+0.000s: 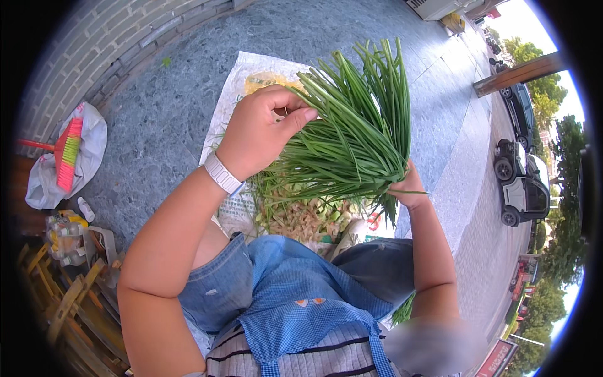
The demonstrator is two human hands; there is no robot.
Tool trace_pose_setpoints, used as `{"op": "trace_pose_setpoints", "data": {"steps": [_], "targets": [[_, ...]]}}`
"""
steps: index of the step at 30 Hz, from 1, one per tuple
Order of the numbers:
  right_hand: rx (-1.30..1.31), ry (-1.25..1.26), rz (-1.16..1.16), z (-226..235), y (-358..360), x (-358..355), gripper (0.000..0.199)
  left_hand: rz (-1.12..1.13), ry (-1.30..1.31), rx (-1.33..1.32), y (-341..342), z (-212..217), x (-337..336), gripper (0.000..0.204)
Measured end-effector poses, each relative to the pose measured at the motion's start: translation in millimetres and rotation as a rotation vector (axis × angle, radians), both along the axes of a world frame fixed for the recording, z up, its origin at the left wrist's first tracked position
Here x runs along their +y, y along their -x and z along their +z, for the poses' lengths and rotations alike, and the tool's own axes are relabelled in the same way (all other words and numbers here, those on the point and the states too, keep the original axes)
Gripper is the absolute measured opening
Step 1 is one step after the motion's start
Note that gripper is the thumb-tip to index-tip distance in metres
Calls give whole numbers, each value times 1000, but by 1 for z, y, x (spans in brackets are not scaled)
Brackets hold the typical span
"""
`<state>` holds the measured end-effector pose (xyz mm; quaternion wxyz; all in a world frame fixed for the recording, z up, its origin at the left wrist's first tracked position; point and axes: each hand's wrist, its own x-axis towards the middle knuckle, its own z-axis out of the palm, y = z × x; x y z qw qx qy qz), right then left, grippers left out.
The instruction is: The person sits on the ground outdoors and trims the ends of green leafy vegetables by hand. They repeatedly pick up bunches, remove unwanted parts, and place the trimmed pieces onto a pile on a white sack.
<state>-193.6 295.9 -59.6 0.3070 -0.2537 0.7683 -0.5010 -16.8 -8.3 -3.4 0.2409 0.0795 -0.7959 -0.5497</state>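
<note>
A large bunch of long green garlic chives fans out in front of me, above a spread white woven sack. My right hand is closed round the gathered part of the bunch, and the leaves hide most of its fingers. At the left side of the bunch, my left hand pinches leaves between thumb and forefinger. A pale watch band circles that wrist. Below the bunch, a heap of brownish and green trimmings lies on the sack, between my knees.
A red broom rests on a white plastic bag by the brick wall at left. Plastic bottles stand near wooden slats. More greens show beside my right thigh. Parked vehicles are far right.
</note>
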Motion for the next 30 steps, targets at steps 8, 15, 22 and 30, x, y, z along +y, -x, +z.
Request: {"op": "trace_pose_setpoints", "data": {"steps": [8, 15, 22, 30], "targets": [[-7, 39, -27, 7, -2, -1, 65, 37, -442, 95, -4, 0, -14, 10], [11, 45, 9, 7, 2, 1, 61, 313, -268, 81, -10, 3, -52, 19], [52, 36, 25, 12, -2, -1, 58, 343, 444, -77, -14, -17, -74, 14], [56, -24, 5, 18, -7, -3, 60, 239, 633, -21, -22, 18, -27, 10]]}}
